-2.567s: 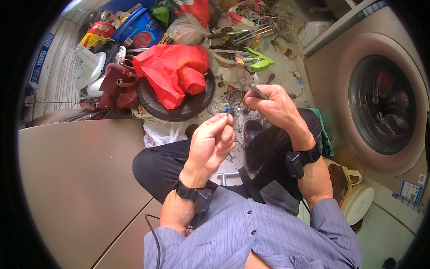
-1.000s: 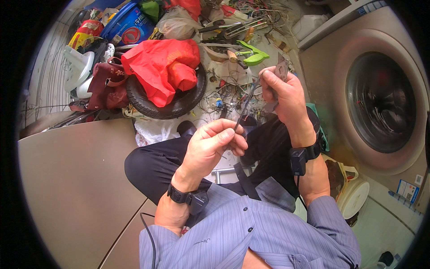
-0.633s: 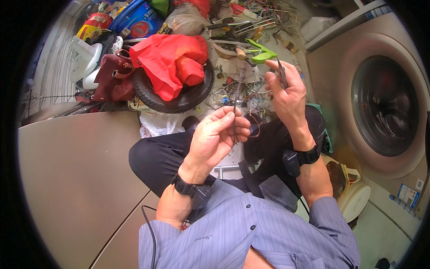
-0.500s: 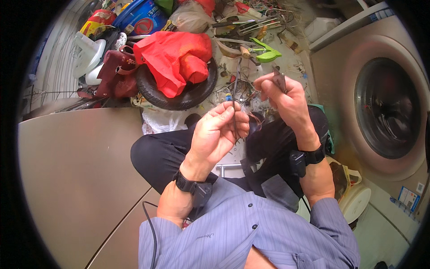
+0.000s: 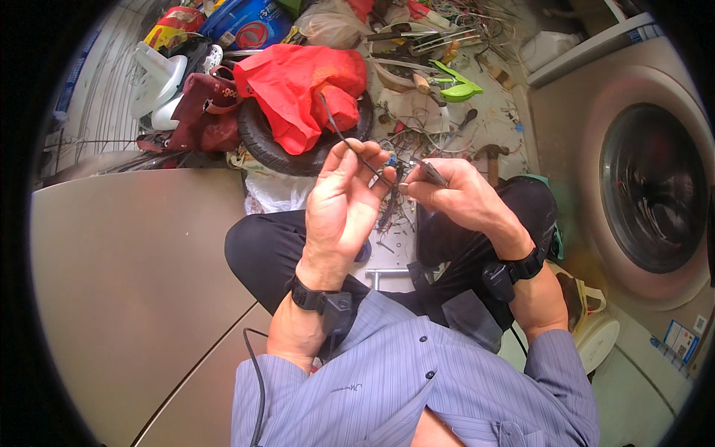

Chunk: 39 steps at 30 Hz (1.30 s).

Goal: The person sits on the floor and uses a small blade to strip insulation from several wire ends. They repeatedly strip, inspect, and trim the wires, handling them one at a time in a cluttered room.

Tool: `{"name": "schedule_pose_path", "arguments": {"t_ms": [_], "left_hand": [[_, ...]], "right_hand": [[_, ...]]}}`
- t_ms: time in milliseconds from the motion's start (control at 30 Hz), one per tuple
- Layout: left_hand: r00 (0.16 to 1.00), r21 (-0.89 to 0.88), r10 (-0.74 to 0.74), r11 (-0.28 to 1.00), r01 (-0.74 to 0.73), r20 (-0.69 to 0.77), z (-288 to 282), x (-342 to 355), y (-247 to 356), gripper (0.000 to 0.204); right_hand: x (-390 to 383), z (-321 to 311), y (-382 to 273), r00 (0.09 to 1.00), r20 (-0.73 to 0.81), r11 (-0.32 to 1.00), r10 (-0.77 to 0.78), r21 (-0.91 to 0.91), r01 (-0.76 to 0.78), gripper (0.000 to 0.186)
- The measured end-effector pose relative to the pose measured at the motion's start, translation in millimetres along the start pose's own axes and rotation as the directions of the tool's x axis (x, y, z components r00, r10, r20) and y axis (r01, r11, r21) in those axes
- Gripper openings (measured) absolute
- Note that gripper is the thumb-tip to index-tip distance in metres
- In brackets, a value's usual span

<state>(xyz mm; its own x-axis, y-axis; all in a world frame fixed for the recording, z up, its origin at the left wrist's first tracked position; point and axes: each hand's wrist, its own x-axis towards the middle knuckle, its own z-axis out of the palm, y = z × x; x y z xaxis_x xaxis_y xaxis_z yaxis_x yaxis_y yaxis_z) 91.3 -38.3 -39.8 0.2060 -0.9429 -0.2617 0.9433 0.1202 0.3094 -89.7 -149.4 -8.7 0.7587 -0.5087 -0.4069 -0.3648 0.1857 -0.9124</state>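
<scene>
My left hand (image 5: 331,212) is raised over my knees with a thin black cable (image 5: 336,128) pinched between thumb and fingers. One end of the cable points up and away over a red cloth; the other crosses the fingers toward the right hand. My right hand (image 5: 465,200) is closed around a small dark flat tool (image 5: 433,175), much of it hidden by the fingers; its exact kind is unclear. The right fingertips are close to the cable's lower end, and whether they touch it cannot be made out.
Ahead, the red cloth (image 5: 298,86) drapes over a black tyre (image 5: 268,145). Green-handled snips (image 5: 458,88), a hammer (image 5: 491,156) and wire scraps litter the floor. A front-loading washing machine (image 5: 648,186) stands right; a large beige panel (image 5: 134,268) lies left.
My right hand has come down and left with the dark tool, close to my left hand. The cable has tilted, its far end swinging to the left.
</scene>
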Motion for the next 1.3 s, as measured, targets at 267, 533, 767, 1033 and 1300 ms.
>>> {"name": "schedule_pose_path", "arguments": {"t_ms": [267, 533, 767, 1033, 1300], "left_hand": [[0.996, 0.182, 0.047, 0.983, -0.032, -0.079, 0, -1, 5, 0.013], [0.981, 0.384, 0.152, 0.918, -0.096, -0.120, 1, 2, -1, 0.014], [0.977, 0.403, 0.189, 0.906, -0.133, -0.102, 2, 3, -6, 0.014], [0.986, 0.404, 0.138, 0.911, -0.088, -0.097, 1, 3, -5, 0.015], [0.989, 0.353, 0.064, 0.936, -0.014, -0.131, 6, 4, -1, 0.016]], "right_hand": [[1, 5, 9, 0.984, -0.099, 0.988, -0.150, -0.040, 0.146, 0.014], [3, 8, 9, 0.974, -0.184, 0.988, -0.133, 0.048, 0.144, 0.010], [2, 9, 3, 0.982, -0.154, 0.993, -0.107, 0.041, 0.115, 0.015], [4, 17, 10, 0.982, -0.139, 0.989, -0.129, 0.052, 0.137, 0.014], [5, 20, 15, 0.959, -0.223, 0.971, -0.176, 0.119, 0.206, 0.013]]}}
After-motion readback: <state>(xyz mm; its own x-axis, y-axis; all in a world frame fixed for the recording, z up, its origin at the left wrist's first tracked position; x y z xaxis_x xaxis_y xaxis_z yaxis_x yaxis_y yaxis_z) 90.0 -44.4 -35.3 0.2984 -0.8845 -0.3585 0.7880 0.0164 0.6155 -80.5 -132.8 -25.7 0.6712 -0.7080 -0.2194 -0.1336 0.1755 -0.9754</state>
